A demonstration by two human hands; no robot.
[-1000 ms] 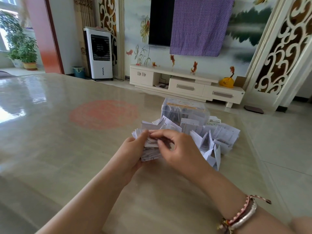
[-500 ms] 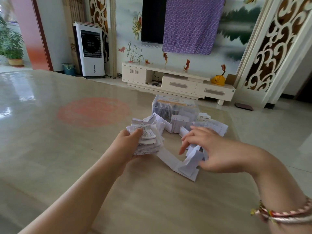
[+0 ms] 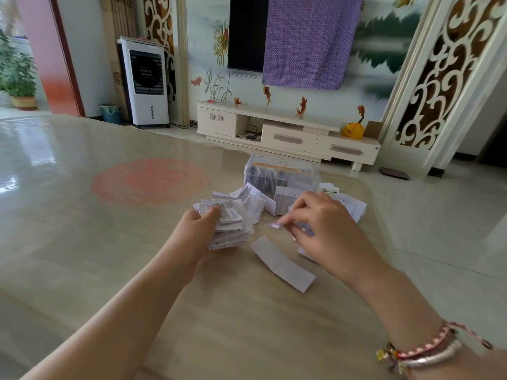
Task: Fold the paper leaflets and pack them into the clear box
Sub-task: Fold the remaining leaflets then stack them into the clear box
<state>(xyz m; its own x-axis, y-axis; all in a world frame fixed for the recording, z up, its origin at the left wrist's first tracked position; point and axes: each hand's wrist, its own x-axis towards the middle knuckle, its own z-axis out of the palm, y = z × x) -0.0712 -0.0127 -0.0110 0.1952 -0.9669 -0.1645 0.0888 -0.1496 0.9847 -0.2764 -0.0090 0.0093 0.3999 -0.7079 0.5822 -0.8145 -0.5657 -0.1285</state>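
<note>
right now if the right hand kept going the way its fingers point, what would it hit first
Most likely the stack of folded leaflets that the left hand grips. The right hand, pinching a small leaflet, points left toward it; depth is hard to judge.

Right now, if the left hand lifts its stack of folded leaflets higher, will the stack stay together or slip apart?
The stack of folded leaflets probably feels light, being thin paper. It looks springy: the edges fan out unevenly, so it may puff open if the left hand loosens its grip. The smooth sheets could also slide sideways, since only thumb and fingers hold them together.
</note>
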